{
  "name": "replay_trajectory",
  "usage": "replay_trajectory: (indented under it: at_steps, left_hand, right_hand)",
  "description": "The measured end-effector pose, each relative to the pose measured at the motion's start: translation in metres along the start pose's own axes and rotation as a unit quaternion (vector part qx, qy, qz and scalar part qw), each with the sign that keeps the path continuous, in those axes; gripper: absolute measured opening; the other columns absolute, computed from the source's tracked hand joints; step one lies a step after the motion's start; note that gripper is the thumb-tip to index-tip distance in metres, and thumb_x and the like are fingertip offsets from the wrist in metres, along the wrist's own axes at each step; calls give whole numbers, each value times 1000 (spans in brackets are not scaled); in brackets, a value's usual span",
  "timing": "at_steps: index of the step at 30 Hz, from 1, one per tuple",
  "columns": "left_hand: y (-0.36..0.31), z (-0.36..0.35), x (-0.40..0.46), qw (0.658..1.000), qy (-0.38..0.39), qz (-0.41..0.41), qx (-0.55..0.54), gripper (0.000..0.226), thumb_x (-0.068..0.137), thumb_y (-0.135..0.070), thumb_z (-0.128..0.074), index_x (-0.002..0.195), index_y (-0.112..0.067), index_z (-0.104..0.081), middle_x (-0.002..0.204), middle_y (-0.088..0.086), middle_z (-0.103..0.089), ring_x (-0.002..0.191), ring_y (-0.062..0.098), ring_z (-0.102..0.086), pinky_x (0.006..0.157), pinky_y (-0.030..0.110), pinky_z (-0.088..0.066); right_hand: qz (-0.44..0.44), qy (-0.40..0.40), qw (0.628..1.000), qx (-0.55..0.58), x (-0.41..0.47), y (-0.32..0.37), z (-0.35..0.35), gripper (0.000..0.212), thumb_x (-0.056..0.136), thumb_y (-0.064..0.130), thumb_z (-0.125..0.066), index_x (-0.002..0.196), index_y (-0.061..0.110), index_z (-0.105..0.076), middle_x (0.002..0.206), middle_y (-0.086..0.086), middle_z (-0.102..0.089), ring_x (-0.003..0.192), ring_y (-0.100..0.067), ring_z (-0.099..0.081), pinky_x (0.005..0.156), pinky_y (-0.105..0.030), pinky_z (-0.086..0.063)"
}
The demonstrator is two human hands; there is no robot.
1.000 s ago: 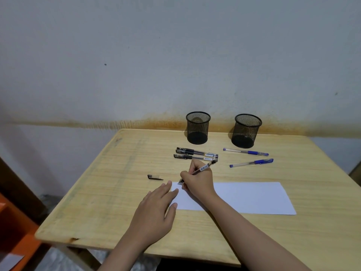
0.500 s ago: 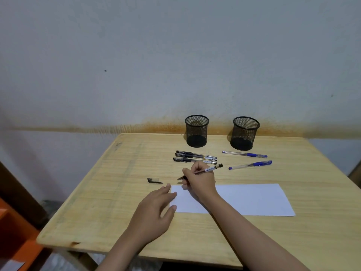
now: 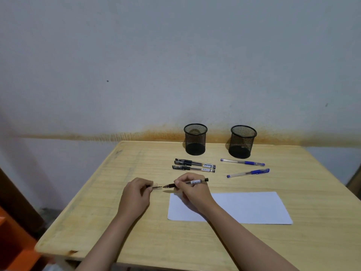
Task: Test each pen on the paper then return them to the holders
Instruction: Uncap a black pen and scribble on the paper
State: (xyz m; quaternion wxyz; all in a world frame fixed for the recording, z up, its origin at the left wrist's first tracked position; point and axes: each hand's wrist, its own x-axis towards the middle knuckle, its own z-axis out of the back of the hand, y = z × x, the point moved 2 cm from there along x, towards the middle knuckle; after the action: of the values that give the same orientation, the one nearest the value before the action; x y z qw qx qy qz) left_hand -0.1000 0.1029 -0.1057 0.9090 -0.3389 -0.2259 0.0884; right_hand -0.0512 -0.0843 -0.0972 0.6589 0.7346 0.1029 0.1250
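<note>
A pale wooden table point(image 3: 136, 241) is set against a grey wall point(image 3: 175, 55) marked by a rusty stain line. A white sheet of paper point(image 3: 254, 208) is laid flat on the table's near right part. Two black mesh holders are stood upright at the far edge: the left holder point(image 3: 195, 139) and the right holder point(image 3: 242, 141), well apart from each other.

The left hand point(image 3: 135, 196) is seen left of the paper, its fingers curled round a small clear pen cap point(image 3: 156, 186), which is pinched at the fingertips. The right hand point(image 3: 192, 190) is placed over the paper's far left corner and is closed round an uncapped black pen point(image 3: 195, 182), held nearly level with its tip pointed left at the cap, close to it but apart.

Between the hands and the left holder, three capped black pens point(image 3: 194, 165) are laid side by side, touching or nearly so. In front of the right holder, two blue pens are laid apart: the farther blue pen point(image 3: 242, 162) and the nearer blue pen point(image 3: 248, 173), which is angled slightly.
</note>
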Motion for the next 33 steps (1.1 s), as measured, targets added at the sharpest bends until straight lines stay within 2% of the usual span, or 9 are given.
replay_trajectory:
  at_steps: [2,4,5,7,11,17,24,30,33]
  left_hand:
    - [-4,4,-2,999,-13,16,-45,16,77,-1,-67,86,-13,-72,86,-5,-68,83,12,-64,77,22,-48]
    - [-10,10,-3,994,-27,46,-95,17,76,0,-69,82,-15,-71,85,-8,-69,80,5,-64,72,9,-46]
    - [-13,13,-3,991,-32,60,-119,17,75,0,-70,81,-16,-71,85,-8,-70,78,4,-65,69,5,-45]
    - [-18,19,-4,985,-41,63,-153,19,75,1,-70,79,-17,-72,85,-6,-71,77,5,-65,67,7,-46]
    - [-35,30,-12,973,-50,57,-218,22,76,0,-70,78,-22,-72,82,-1,-71,77,10,-66,69,22,-50]
    - [-52,40,-13,975,-40,-21,-217,29,73,2,-73,76,-27,-71,81,-6,-69,78,6,-64,71,10,-47]
    - [-76,48,-25,972,-42,-106,-207,33,71,8,-71,75,-24,-72,82,-7,-67,79,8,-64,73,14,-47]
    - [-99,50,-34,966,-16,-166,-198,33,70,11,-71,75,-22,-71,81,-6,-66,78,10,-65,73,15,-48]
    - [-110,49,-32,959,5,-168,-227,36,72,12,-68,74,-24,-70,80,-6,-66,80,11,-65,75,17,-49]
  right_hand:
    - [12,-13,1000,-10,-2,1,-1,8,83,2,-66,77,-3,-66,70,-19,-66,51,-17,-57,44,-22,-42]
    - [31,-21,999,25,-4,5,-2,11,83,0,-66,78,-8,-61,71,-28,-64,48,-25,-50,43,-27,-43]
    - [38,-26,998,41,-5,9,-1,12,83,0,-67,78,-9,-60,71,-26,-65,47,-25,-49,43,-29,-44]
    - [61,-33,996,51,-7,21,3,11,83,-1,-67,75,-6,-62,67,-17,-69,47,-21,-52,45,-29,-47]
    - [112,-21,993,21,-11,44,3,12,81,-2,-68,70,-2,-65,63,-10,-69,45,-13,-53,49,-23,-48]
    - [137,-11,990,-8,-21,58,3,13,80,-2,-70,68,2,-67,62,-10,-68,45,-11,-55,48,-23,-48]
    - [148,2,989,-17,-45,68,7,8,79,-1,-72,77,-7,-68,61,-4,-67,52,-13,-58,52,-22,-49]
    - [178,-30,983,-22,-78,73,19,9,78,1,-73,72,6,-69,63,-1,-69,53,-14,-64,58,-27,-54]
    - [177,17,984,-15,-91,81,29,12,74,-8,-74,79,3,-70,67,-3,-71,62,-18,-69,65,-30,-56]
